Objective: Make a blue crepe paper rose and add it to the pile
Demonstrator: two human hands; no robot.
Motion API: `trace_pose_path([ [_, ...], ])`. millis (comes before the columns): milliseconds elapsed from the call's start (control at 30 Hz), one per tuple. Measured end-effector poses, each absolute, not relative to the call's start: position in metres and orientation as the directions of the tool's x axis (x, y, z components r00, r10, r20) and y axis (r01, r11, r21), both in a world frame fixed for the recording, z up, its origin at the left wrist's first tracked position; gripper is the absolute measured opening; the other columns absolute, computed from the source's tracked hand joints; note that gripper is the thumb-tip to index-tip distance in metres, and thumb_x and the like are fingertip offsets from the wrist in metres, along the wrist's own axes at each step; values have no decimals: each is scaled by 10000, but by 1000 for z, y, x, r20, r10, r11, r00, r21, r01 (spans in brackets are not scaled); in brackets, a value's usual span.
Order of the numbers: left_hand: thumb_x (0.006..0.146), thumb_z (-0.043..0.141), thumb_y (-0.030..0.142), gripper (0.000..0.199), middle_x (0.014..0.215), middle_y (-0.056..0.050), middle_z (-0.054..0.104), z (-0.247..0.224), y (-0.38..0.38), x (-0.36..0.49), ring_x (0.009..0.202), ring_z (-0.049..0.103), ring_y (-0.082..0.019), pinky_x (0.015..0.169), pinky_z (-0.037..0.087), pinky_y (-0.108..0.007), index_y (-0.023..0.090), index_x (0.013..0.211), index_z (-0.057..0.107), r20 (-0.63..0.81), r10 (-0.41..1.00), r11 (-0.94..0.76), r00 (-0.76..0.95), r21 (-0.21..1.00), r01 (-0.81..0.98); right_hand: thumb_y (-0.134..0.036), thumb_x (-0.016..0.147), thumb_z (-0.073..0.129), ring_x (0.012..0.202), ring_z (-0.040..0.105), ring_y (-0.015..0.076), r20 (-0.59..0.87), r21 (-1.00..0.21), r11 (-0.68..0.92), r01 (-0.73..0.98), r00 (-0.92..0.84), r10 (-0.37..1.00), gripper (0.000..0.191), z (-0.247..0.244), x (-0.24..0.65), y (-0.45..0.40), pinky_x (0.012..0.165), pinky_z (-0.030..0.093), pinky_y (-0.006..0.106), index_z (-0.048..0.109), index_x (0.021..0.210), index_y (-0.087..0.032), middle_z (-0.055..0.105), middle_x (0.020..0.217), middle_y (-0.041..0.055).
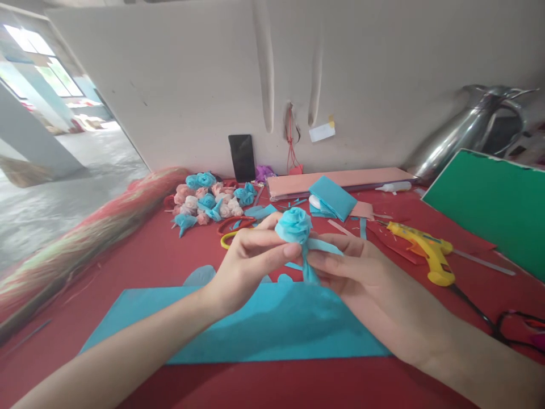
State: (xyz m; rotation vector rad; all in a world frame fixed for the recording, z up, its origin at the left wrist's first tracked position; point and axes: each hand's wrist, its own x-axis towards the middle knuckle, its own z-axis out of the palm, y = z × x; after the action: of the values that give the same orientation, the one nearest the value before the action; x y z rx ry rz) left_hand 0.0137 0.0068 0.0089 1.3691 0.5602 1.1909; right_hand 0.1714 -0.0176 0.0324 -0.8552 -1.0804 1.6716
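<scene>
A blue crepe-paper rose is held upright between both hands, its twisted paper stem hanging below the bloom. My left hand pinches it from the left, with the thumb just under the petals. On the other side, my right hand grips the stem and a loose blue paper strip that sticks out to the right. Beneath the hands lies a wide sheet of blue paper. Blue cut petals rest at its far edge, some partly hidden by the hands.
Pink, white and blue paper flowers are heaped at the back left, near scissors with red and yellow handles. A yellow glue gun lies right, beside a green board. A phone leans on the wall; a metal jug stands behind.
</scene>
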Motion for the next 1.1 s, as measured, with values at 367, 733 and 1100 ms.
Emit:
trace_pose_path([
  [367, 753, 704, 322, 150, 790, -12, 646, 8, 11, 11, 900, 581, -193, 817, 481, -296, 267, 620, 747, 317, 872, -233, 373, 939, -254, -229, 676, 741, 558, 405, 71, -137, -873, -298, -386, -392, 910, 52, 32, 173, -18, 534, 397, 184, 745, 727, -233, 555, 636, -19],
  [733, 746, 715, 326, 97, 714, 37, 592, 6, 2, 19, 766, 518, -106, 755, 440, -202, 292, 664, 754, 285, 936, -222, 205, 932, -285, -294, 711, 726, 591, 476, 99, 56, -997, 45, -64, -175, 983, 115, 29, 167, -26, 514, 369, 200, 740, 824, -278, 556, 575, -37],
  [1100, 810, 649, 318, 211, 640, 8, 559, 16, -1, 20, 795, 527, -121, 579, 448, -165, 254, 627, 734, 244, 881, -111, 406, 940, -324, -320, 845, 606, 621, 404, 77, 89, -970, 5, -241, -340, 936, 217, 26, 171, -23, 599, 329, 205, 632, 660, -209, 508, 615, -41],
])
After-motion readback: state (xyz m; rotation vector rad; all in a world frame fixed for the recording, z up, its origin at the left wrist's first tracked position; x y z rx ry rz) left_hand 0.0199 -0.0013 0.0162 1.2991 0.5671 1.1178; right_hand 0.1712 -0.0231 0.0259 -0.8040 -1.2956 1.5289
